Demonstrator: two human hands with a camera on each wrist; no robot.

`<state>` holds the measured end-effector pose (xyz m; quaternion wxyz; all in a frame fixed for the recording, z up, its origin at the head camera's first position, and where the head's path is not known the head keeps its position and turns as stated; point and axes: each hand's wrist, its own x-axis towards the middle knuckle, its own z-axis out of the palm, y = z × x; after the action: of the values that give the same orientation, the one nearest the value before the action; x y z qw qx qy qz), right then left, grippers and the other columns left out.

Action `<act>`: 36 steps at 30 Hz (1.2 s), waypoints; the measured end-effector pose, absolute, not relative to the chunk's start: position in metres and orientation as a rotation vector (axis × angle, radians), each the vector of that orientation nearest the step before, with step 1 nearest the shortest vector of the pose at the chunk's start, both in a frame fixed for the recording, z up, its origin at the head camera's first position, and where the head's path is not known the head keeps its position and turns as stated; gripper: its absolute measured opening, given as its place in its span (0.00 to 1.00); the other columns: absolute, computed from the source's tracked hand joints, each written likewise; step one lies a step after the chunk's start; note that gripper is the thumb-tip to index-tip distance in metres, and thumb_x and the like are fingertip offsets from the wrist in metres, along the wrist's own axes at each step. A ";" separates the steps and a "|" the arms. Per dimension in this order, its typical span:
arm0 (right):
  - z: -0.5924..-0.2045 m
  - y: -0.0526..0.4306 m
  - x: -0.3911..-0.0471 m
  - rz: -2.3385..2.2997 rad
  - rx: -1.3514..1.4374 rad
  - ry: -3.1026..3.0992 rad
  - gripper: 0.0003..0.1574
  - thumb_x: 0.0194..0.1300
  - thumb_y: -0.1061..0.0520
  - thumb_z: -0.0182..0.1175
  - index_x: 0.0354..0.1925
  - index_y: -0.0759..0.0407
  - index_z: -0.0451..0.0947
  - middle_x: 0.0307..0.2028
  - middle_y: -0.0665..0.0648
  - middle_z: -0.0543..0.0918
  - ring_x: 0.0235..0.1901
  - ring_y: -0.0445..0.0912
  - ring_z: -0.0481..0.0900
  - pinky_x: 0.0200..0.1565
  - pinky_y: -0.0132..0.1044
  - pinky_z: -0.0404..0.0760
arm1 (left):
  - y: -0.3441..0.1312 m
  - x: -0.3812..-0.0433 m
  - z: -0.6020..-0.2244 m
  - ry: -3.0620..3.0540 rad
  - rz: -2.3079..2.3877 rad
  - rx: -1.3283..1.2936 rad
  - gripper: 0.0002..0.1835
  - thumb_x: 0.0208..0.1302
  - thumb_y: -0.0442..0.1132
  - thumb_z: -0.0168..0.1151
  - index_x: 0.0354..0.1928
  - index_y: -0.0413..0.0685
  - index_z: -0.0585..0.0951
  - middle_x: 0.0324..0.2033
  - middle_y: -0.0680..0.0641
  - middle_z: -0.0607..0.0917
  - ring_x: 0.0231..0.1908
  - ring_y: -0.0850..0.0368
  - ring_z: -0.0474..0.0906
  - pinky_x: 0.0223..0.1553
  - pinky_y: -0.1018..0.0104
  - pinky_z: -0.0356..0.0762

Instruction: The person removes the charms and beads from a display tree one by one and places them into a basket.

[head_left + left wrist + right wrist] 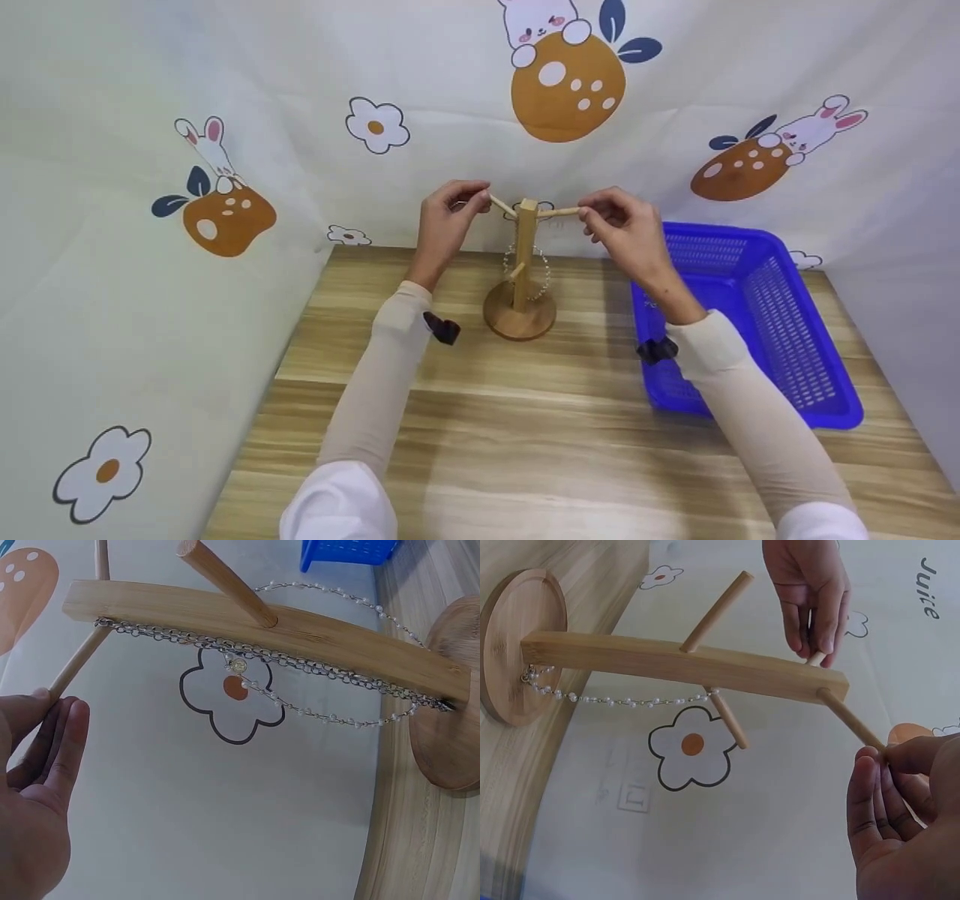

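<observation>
A wooden jewelry stand [526, 247] stands upright on a round base [517, 322]. My left hand [450, 217] pinches the end of its upper left peg [75, 664] between thumb and fingertips. The fingertips of my right hand [626, 229] grip the tip of the upper right peg [855, 720]. From the left peg, close to the post, a silver chain [225, 645] hangs down along the post toward the base. A beaded necklace [630, 702] with small white beads hangs from a lower peg at the back. The lower front peg [232, 583] is bare.
To the right, a blue plastic basket [806, 330] with perforated walls sits on the wood-grain table [525, 420], partly below my right forearm. A printed cloth [450, 82] with rabbits, fruit and flowers rises close behind the stand.
</observation>
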<state>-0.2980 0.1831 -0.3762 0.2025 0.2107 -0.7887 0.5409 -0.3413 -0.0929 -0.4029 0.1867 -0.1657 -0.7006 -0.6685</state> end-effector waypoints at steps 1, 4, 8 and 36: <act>-0.376 0.183 -0.297 1.511 0.588 -2.200 0.07 0.74 0.62 0.68 0.45 0.65 0.89 0.30 0.55 0.88 0.26 0.42 0.85 0.27 0.27 0.84 | -0.092 -0.342 -0.403 -1.965 -1.897 -0.461 0.13 0.73 0.30 0.68 0.53 0.26 0.85 0.43 0.38 0.89 0.40 0.59 0.89 0.49 0.65 0.92; -0.376 0.183 -0.294 1.525 0.584 -2.197 0.06 0.74 0.62 0.68 0.45 0.65 0.89 0.30 0.56 0.87 0.25 0.38 0.84 0.27 0.26 0.84 | -0.089 -0.343 -0.402 -1.941 -1.942 -0.444 0.13 0.72 0.29 0.68 0.52 0.25 0.83 0.41 0.38 0.89 0.39 0.56 0.89 0.48 0.63 0.92; -0.377 0.184 -0.289 1.538 0.594 -2.195 0.06 0.73 0.63 0.68 0.44 0.66 0.89 0.31 0.61 0.88 0.25 0.37 0.84 0.27 0.25 0.84 | -0.085 -0.346 -0.401 -1.932 -1.968 -0.422 0.10 0.71 0.29 0.70 0.48 0.28 0.85 0.39 0.41 0.90 0.39 0.55 0.90 0.47 0.62 0.93; -0.383 0.161 -0.254 1.622 0.885 -2.111 0.06 0.69 0.65 0.71 0.43 0.68 0.88 0.34 0.67 0.90 0.27 0.40 0.87 0.29 0.32 0.88 | -0.046 -0.359 -0.384 -2.159 -2.074 -0.425 0.13 0.75 0.33 0.67 0.55 0.30 0.86 0.43 0.41 0.90 0.40 0.57 0.90 0.52 0.59 0.92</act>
<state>-0.2541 0.1606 -0.3835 0.1671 0.3110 -0.7419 0.5701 -0.3585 -0.0460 -0.3842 0.0588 -0.1402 -0.7128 -0.6847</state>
